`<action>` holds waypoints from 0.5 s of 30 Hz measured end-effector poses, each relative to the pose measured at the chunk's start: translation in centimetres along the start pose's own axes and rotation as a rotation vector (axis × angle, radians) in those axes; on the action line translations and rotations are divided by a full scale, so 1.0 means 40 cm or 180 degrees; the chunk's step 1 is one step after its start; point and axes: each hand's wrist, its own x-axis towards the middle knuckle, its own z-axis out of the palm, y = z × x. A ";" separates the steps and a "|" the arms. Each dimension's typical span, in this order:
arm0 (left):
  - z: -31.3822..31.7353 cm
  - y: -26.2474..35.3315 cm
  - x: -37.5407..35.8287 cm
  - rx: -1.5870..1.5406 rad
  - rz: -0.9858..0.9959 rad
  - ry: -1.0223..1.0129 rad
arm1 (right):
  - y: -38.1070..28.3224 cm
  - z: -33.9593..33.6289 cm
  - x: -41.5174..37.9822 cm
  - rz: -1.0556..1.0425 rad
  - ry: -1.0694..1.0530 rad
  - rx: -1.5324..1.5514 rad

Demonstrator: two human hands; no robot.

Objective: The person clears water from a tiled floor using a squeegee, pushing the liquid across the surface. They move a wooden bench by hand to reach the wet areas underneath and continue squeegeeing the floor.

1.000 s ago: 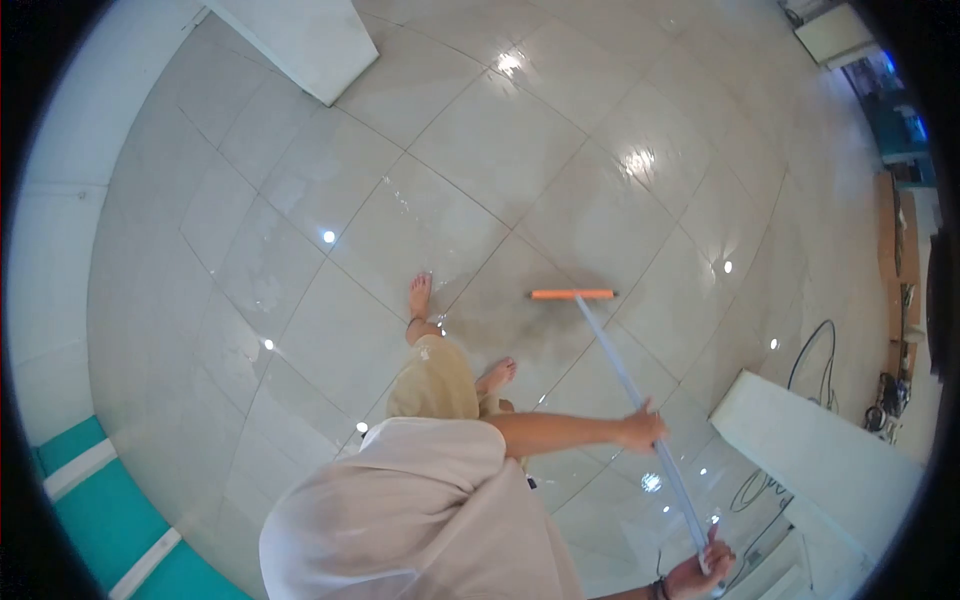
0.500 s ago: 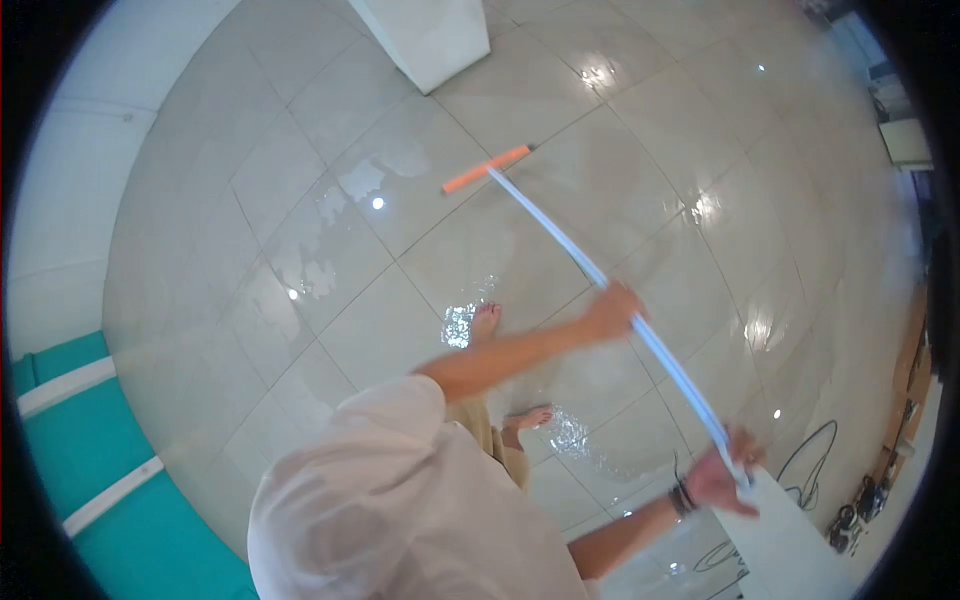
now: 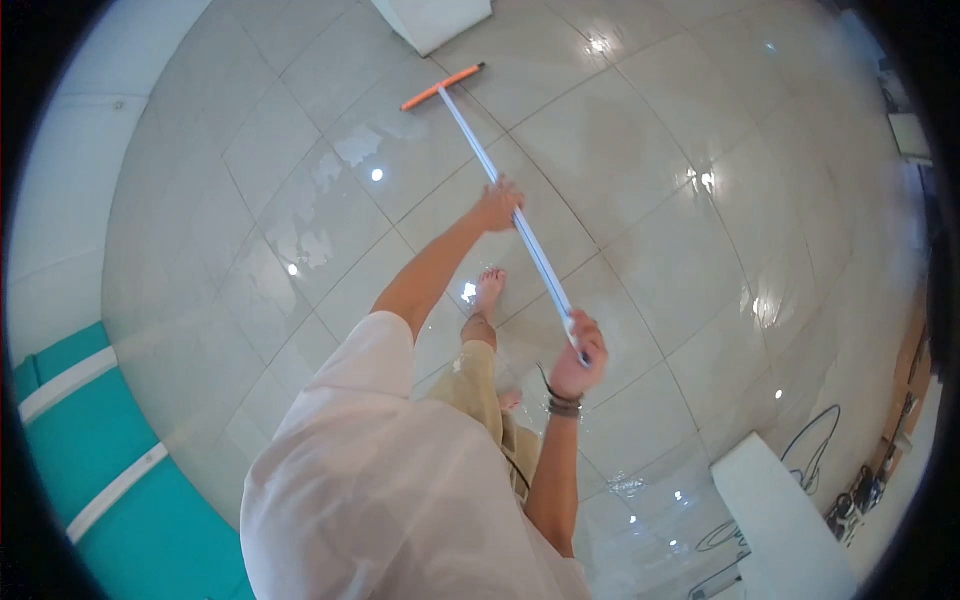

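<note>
A long pale pole (image 3: 543, 262) slants across the middle of the view, with an orange squeegee head (image 3: 443, 87) at its far end on the tiled floor. My left hand (image 3: 499, 205) is closed round the pole at about its middle. Near the pole's lower end my right hand (image 3: 582, 355) grips it, with dark bands on the wrist. Wet patches and bright reflections show on the tiles (image 3: 620, 150) around the squeegee. My bare feet (image 3: 488, 290) are below the pole, on the floor.
A white block or pillar base (image 3: 435, 22) stands beyond the squeegee head. Teal panels with white strips (image 3: 125, 440) are at the lower left. At the lower right are a white slab-like object (image 3: 780, 515), loose cables (image 3: 815, 445) and dark items by the wall.
Both hands and the pole have moved forward and to the left. The orange head is farther away, nearer the white block. One foot has stepped forward.
</note>
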 end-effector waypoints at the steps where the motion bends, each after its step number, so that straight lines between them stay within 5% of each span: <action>1: 0.026 0.067 -0.028 -0.0173 0.0339 -0.0374 | -0.050 -0.064 -0.031 -0.0108 0.0084 -0.0113; 5: 0.202 0.421 -0.172 -0.1567 0.1128 -0.0303 | -0.320 -0.350 -0.203 -0.0146 0.0278 0.0079; 7: 0.216 0.640 -0.265 -0.1425 0.0891 -0.0832 | -0.458 -0.455 -0.304 -0.0169 0.0418 0.0071; 15: 0.326 1.310 -0.644 -0.2034 0.1627 -0.2204 | -0.969 -0.683 -0.732 -0.0470 0.1162 -0.0367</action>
